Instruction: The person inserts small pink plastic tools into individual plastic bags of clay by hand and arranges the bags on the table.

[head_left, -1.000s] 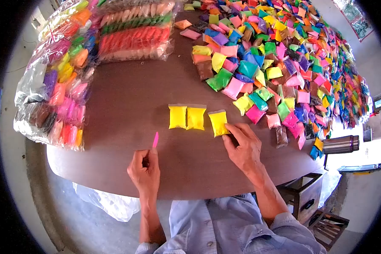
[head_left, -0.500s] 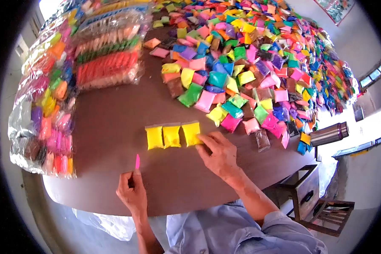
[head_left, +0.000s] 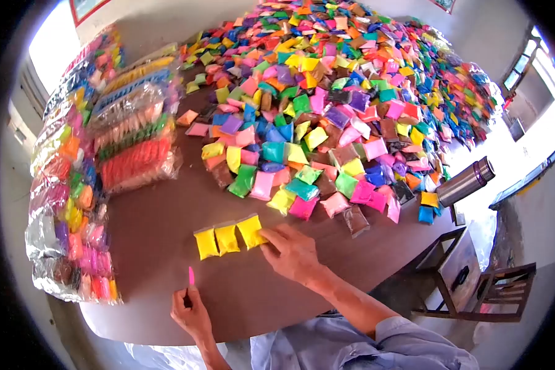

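Three small clear packets filled with yellow material lie in a row on the brown table: a left yellow packet point(head_left: 206, 244), a middle yellow packet point(head_left: 227, 238) and a right yellow packet point(head_left: 250, 232). A slightly wider gap separates the right one from the middle one. My right hand point(head_left: 291, 254) pinches the right packet at its right edge, thumb and forefinger together. Below the row, my left hand point(head_left: 192, 312) is closed around the lower end of a slim pink pointed stick point(head_left: 191, 275), which stands up from the fingertips; its lower part is hidden.
A large heap of colourful packets point(head_left: 314, 137) covers the far and right parts of the table point(head_left: 148, 259). Clear bags of sorted packets point(head_left: 135, 163) are stacked at the left. A steel flask point(head_left: 467, 182) lies at the right edge, near a wooden chair point(head_left: 496, 290).
The camera view has tilted and shifted, so the table contents sit lower and further left. Both hands keep their holds, and the yellow row looks much the same.
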`<state>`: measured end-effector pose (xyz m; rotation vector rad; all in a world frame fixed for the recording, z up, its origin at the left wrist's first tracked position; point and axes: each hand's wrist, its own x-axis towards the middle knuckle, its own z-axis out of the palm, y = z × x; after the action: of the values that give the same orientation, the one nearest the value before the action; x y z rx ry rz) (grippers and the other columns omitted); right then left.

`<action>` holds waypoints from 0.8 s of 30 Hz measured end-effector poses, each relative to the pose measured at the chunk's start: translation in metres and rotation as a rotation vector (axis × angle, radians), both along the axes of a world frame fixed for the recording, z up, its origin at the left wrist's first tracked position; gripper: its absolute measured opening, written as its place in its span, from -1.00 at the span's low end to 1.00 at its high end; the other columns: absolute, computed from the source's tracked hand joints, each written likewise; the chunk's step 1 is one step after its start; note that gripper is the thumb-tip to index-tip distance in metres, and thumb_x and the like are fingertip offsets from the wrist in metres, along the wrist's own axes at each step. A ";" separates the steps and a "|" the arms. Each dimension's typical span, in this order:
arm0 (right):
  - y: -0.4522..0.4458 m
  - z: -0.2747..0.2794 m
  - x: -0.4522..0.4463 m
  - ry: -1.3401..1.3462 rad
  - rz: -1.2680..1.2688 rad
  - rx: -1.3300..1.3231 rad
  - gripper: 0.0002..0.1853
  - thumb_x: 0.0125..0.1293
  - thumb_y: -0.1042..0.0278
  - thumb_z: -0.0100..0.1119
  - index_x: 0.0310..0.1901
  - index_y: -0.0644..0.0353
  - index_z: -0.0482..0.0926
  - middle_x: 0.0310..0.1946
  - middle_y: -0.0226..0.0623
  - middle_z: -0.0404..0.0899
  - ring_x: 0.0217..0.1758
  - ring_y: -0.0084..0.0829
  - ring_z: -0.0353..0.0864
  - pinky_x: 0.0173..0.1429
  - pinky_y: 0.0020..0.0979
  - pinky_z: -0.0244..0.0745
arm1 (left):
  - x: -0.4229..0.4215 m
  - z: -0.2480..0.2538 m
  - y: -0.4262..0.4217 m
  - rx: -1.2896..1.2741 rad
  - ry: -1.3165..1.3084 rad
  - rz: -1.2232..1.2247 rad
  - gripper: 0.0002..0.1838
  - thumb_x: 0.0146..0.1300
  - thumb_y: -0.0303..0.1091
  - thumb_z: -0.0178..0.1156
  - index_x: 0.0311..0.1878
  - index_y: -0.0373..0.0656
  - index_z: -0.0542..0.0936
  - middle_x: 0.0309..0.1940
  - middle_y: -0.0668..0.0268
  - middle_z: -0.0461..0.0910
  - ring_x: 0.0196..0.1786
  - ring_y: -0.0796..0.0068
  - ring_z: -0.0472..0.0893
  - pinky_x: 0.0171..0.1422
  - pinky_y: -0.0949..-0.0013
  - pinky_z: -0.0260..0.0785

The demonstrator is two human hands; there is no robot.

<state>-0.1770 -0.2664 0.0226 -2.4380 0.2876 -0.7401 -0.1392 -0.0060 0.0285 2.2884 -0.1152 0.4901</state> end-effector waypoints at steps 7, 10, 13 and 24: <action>-0.006 -0.005 -0.005 -0.061 0.026 0.119 -0.72 0.25 0.45 0.32 0.01 0.07 0.72 -0.18 -0.27 0.71 -0.19 -0.14 0.74 -0.15 -0.19 0.68 | 0.000 -0.015 0.008 0.005 0.021 0.006 -0.85 0.40 -0.44 0.32 -0.30 -0.26 0.59 -0.49 0.29 0.54 -0.43 0.48 0.44 -0.33 0.31 0.35; -0.008 -0.009 -0.006 -0.082 0.030 0.145 -0.73 0.25 0.46 0.30 0.00 0.09 0.72 -0.20 -0.25 0.71 -0.20 -0.12 0.74 -0.16 -0.18 0.68 | -0.003 -0.006 0.002 0.048 0.001 0.010 -0.85 0.42 -0.44 0.31 -0.29 -0.27 0.60 -0.46 0.30 0.55 -0.41 0.48 0.45 -0.32 0.32 0.35; -0.009 -0.013 -0.004 -0.177 0.035 0.114 -0.75 0.27 0.45 0.30 -0.01 0.16 0.69 -0.24 -0.20 0.65 -0.24 -0.10 0.71 -0.17 -0.18 0.67 | -0.001 -0.017 0.012 0.091 0.049 0.020 -0.85 0.43 -0.43 0.29 -0.28 -0.28 0.60 -0.45 0.28 0.56 -0.40 0.47 0.45 -0.30 0.31 0.37; -0.009 -0.018 -0.008 -0.133 0.012 0.186 -0.78 0.27 0.42 0.31 -0.04 0.07 0.70 -0.25 -0.22 0.67 -0.26 -0.09 0.73 -0.22 -0.14 0.66 | 0.000 -0.018 0.007 0.125 0.000 -0.002 -0.83 0.47 -0.38 0.24 -0.21 -0.30 0.62 -0.41 0.25 0.60 -0.35 0.43 0.53 -0.23 0.29 0.46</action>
<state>-0.1846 -0.2757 0.0047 -2.2029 0.2769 -0.8282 -0.1393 0.0015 0.0101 2.4104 -0.1515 0.4941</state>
